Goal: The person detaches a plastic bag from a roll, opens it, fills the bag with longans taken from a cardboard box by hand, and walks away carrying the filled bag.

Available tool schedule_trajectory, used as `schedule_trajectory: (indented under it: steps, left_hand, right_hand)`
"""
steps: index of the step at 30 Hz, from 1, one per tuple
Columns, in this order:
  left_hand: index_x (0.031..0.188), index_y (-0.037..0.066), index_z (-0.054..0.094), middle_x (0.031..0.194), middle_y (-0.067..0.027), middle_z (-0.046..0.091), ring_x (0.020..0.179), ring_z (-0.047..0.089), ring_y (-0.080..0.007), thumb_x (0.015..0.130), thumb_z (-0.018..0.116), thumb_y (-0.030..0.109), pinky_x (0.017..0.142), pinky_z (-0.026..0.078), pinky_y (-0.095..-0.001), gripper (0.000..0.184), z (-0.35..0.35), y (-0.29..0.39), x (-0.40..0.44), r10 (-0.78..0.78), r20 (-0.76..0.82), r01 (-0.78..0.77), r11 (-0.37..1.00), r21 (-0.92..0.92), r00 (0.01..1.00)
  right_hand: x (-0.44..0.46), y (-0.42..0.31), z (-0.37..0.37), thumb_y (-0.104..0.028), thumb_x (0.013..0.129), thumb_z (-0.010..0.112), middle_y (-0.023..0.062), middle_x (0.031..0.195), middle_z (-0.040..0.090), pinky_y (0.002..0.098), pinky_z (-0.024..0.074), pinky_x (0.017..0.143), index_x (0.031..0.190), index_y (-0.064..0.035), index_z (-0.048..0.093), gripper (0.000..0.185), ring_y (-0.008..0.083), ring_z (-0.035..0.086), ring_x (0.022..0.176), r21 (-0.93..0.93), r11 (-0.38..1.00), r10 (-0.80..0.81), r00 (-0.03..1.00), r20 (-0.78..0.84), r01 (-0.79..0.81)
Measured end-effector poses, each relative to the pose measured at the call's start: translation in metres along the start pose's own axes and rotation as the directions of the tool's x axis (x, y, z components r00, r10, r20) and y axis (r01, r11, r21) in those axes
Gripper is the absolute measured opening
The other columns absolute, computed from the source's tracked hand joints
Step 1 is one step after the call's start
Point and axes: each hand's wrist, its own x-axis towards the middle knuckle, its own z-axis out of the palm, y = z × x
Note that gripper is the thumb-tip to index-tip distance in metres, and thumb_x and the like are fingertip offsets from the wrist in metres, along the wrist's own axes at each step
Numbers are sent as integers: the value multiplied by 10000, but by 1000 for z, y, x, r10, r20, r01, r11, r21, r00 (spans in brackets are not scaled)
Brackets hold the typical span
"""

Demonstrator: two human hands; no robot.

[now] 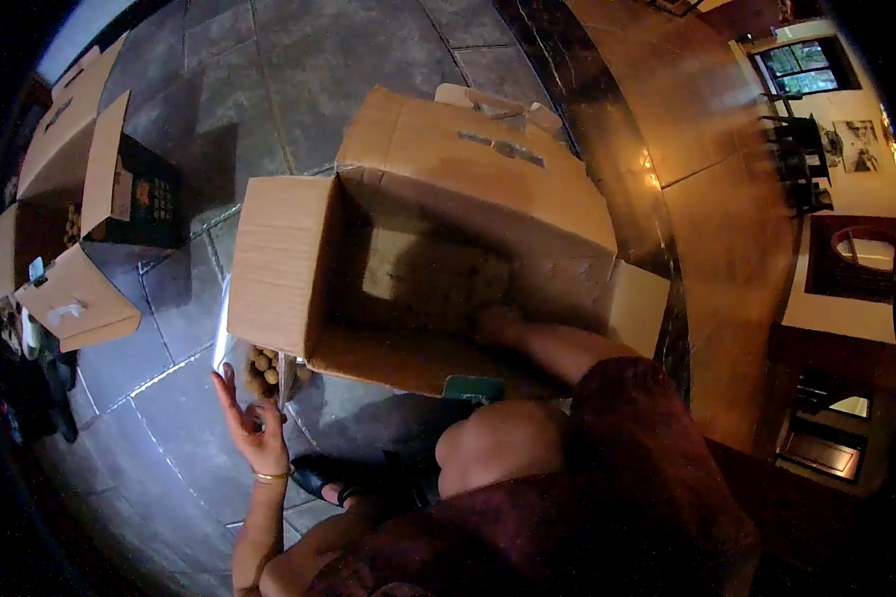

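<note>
A large open cardboard box (478,144) stands on the floor in front of my knees, its flaps folded outward. My right hand (501,323) reaches down inside it near the bottom, in shadow, and its fingers cannot be made out. A paler patch (403,264) shows on the inside of the box. My left hand (257,428) is raised outside the box, below its left flap, with fingers apart and nothing between them. Just above that hand lie several round brown things (262,370), partly hidden by the box flap.
Another open cardboard box (105,179) stands at the far left, with brown things inside. Dark objects (45,388) lie below it. Grey tiles (159,418) cover the floor. Chairs (801,164) stand at the far right. My shoe (319,478) is below the large box.
</note>
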Motion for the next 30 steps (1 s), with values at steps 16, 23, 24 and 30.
schedule_trajectory:
  steps: [16, 23, 24, 30]
  left_hand:
    - [1511, 85, 166, 1509, -152, 312, 820, 564, -94, 796, 488, -122, 565, 458, -189, 810, -3, -2, 0, 24, 44, -24, 1000, -1, 999]
    - [1511, 90, 167, 1505, -153, 318, 695, 529, -66, 795, 511, -115, 558, 454, -187, 821, -4, -6, 1, 49, 13, -49, 999, 22, 999]
    - [1511, 91, 167, 1505, -153, 319, 683, 525, -61, 797, 513, -114, 557, 452, -187, 820, -4, -1, 1, 42, 16, -43, 999, 26, 999]
    - [1511, 90, 166, 1503, -144, 325, 632, 502, -41, 806, 516, -111, 551, 442, -182, 812, -5, 1, -1, -22, 5, 22, 1000, -13, 1000]
  right_hand:
    - [11, 13, 10, -433, 866, 552, 140, 1150, 639, 450, 505, 844, 1200, -150, 613, 441, 318, 622, 1006, -54, 984, -172, 983, -65, 169]
    - [120, 79, 93, -400, 858, 576, 132, 1221, 611, 454, 494, 876, 1318, -169, 530, 517, 311, 608, 1041, -84, 948, -311, 948, -61, 306]
    - [150, 92, 114, -389, 856, 580, 133, 1219, 613, 450, 495, 877, 1307, -166, 543, 505, 310, 610, 1038, -100, 928, -366, 929, -57, 359]
    - [122, 66, 81, -346, 865, 580, 128, 1153, 642, 428, 501, 858, 1177, -140, 639, 379, 303, 620, 993, -254, 933, -244, 967, 70, 254]
